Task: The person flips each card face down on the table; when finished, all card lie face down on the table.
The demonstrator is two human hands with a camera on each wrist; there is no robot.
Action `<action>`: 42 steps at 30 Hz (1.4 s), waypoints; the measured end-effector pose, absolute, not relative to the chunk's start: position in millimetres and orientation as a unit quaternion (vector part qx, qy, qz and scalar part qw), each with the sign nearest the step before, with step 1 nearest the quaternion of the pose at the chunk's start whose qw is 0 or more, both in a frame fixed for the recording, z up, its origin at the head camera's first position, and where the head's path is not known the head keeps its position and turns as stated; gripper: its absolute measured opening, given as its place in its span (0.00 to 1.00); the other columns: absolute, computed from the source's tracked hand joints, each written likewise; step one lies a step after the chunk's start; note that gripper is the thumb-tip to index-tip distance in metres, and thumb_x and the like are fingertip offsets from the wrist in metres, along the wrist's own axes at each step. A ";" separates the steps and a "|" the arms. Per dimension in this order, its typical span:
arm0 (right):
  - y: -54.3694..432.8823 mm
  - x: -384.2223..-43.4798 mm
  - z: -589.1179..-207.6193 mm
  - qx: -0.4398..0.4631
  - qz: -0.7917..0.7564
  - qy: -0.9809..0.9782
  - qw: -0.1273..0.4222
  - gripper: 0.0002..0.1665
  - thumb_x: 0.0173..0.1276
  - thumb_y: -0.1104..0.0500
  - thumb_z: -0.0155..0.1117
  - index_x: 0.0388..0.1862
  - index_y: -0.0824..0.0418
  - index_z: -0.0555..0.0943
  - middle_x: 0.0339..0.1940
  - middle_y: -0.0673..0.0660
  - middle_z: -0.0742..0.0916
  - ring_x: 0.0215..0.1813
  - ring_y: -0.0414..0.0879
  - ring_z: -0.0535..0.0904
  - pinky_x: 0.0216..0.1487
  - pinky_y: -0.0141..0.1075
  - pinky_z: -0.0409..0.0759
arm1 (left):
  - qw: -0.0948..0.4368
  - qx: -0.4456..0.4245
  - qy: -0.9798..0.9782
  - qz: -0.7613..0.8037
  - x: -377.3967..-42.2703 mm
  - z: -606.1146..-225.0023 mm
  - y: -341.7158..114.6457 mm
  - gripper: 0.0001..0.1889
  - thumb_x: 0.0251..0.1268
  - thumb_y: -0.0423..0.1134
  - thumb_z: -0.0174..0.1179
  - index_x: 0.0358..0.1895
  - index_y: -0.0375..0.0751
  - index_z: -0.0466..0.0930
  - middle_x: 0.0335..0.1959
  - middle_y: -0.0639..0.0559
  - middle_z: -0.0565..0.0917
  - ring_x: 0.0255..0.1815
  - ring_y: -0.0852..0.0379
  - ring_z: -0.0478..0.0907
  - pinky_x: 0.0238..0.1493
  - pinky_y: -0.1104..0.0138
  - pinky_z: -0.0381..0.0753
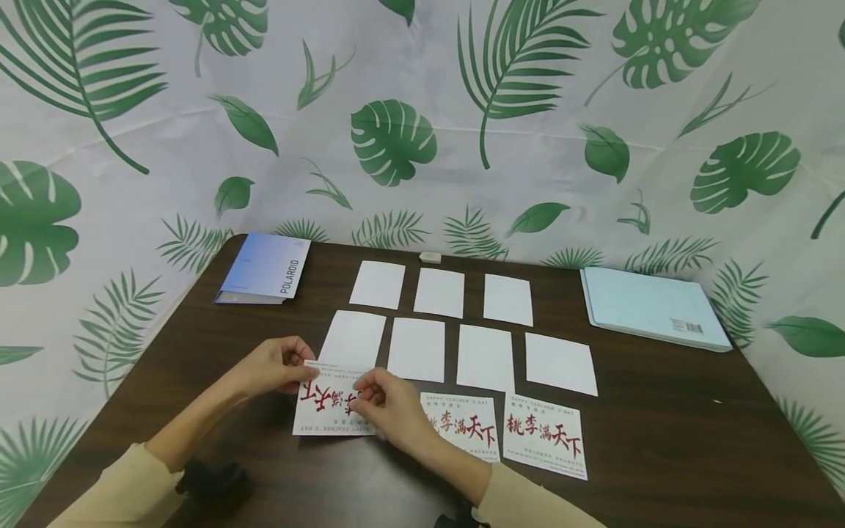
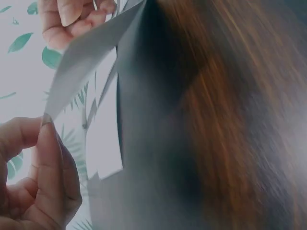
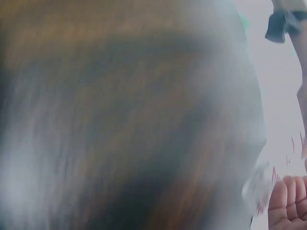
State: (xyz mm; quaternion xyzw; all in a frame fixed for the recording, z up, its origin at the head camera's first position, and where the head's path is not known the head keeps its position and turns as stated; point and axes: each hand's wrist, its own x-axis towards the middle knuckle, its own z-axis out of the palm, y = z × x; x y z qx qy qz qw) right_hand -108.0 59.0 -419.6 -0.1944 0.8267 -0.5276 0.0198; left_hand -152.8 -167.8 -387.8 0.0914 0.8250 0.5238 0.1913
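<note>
My left hand (image 1: 280,367) pinches the left edge of a white card (image 1: 317,418) printed with red characters, which stand upside down in the head view. In the left wrist view this card (image 2: 91,57) is tilted, off the table, between thumb and finger. My right hand (image 1: 396,407) is over the card's right part with bent fingers; whether they grip it cannot be made out. Two similar printed cards lie to the right, one (image 1: 472,418) partly behind my right forearm, the other (image 1: 544,440) in full view. Blank white cards (image 1: 485,356) lie in two rows beyond.
A blue and white POLAROID booklet (image 1: 264,268) rests at the back left of the dark table (image 1: 660,447). At the back right is a pale blue book (image 1: 653,308). A small white block (image 1: 430,258) sits at the back edge, before a leaf-patterned cloth (image 1: 502,183).
</note>
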 end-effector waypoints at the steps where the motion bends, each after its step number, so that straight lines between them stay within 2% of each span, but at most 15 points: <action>1: 56.0 -105.7 -418.6 -0.203 -0.530 0.823 0.025 0.09 0.57 0.68 0.68 0.37 0.65 0.79 0.27 0.55 0.83 0.29 0.35 0.75 0.31 0.23 0.76 | 0.190 0.093 0.823 0.527 -152.1 -386.2 -165.1 0.13 0.55 0.31 0.64 0.38 0.26 0.72 0.25 0.50 0.75 0.26 0.60 0.75 0.25 0.68 0.83; 8: 45.4 -95.7 -411.0 -0.223 -0.562 0.795 0.048 0.10 0.58 0.65 0.69 0.38 0.68 0.82 0.31 0.59 0.86 0.33 0.38 0.80 0.37 0.24 0.80 | 0.194 0.100 0.809 0.545 -144.7 -373.1 -146.3 0.13 0.58 0.31 0.61 0.40 0.27 0.69 0.27 0.48 0.75 0.28 0.59 0.76 0.28 0.65 0.85; 16: 47.5 -92.3 -402.9 -0.184 -0.569 0.800 0.044 0.17 0.55 0.54 0.72 0.33 0.62 0.76 0.26 0.52 0.83 0.28 0.30 0.75 0.30 0.24 0.77 | 0.236 0.100 0.773 0.581 -132.6 -361.0 -127.7 0.20 0.66 0.46 0.58 0.43 0.28 0.67 0.32 0.45 0.73 0.31 0.56 0.75 0.34 0.61 0.86; 22: 57.7 -88.2 -395.8 -0.168 -0.580 0.795 0.064 0.10 0.58 0.60 0.66 0.32 0.66 0.76 0.24 0.55 0.83 0.24 0.31 0.75 0.25 0.24 0.77 | 0.242 0.094 0.762 0.593 -129.8 -360.0 -118.8 0.24 0.69 0.50 0.53 0.46 0.26 0.67 0.35 0.44 0.74 0.35 0.55 0.76 0.36 0.59 0.86; 27: 74.4 -85.2 -388.9 -0.143 -0.590 0.793 0.050 0.06 0.59 0.67 0.63 0.32 0.68 0.75 0.22 0.58 0.84 0.20 0.33 0.75 0.20 0.24 0.77 | 0.213 0.087 0.784 0.577 -128.4 -372.5 -119.9 0.22 0.66 0.44 0.58 0.50 0.25 0.68 0.39 0.41 0.77 0.37 0.54 0.77 0.35 0.59 0.86; 33: 86.8 -85.2 -389.6 -0.121 -0.591 0.797 0.011 0.05 0.59 0.68 0.63 0.31 0.66 0.74 0.19 0.56 0.82 0.17 0.35 0.73 0.18 0.23 0.72 | 0.161 0.029 0.824 0.543 -126.3 -392.8 -128.0 0.22 0.58 0.38 0.65 0.49 0.27 0.68 0.38 0.41 0.77 0.33 0.55 0.78 0.33 0.59 0.86; 39: 88.1 -89.4 -404.1 -0.091 -0.625 0.775 0.036 0.07 0.61 0.67 0.63 0.32 0.70 0.74 0.20 0.60 0.82 0.18 0.35 0.75 0.21 0.31 0.82 | 0.130 0.014 0.841 0.524 -128.7 -403.8 -140.8 0.19 0.55 0.38 0.67 0.42 0.29 0.72 0.30 0.45 0.80 0.28 0.57 0.79 0.31 0.65 0.85; 42: 87.3 -92.2 -414.0 -0.070 -0.655 0.749 0.067 0.09 0.61 0.67 0.63 0.33 0.72 0.72 0.21 0.67 0.81 0.17 0.38 0.79 0.22 0.35 0.83 | 0.125 0.011 0.850 0.512 -129.1 -405.3 -146.7 0.19 0.54 0.40 0.68 0.41 0.30 0.74 0.28 0.48 0.80 0.26 0.58 0.79 0.30 0.67 0.84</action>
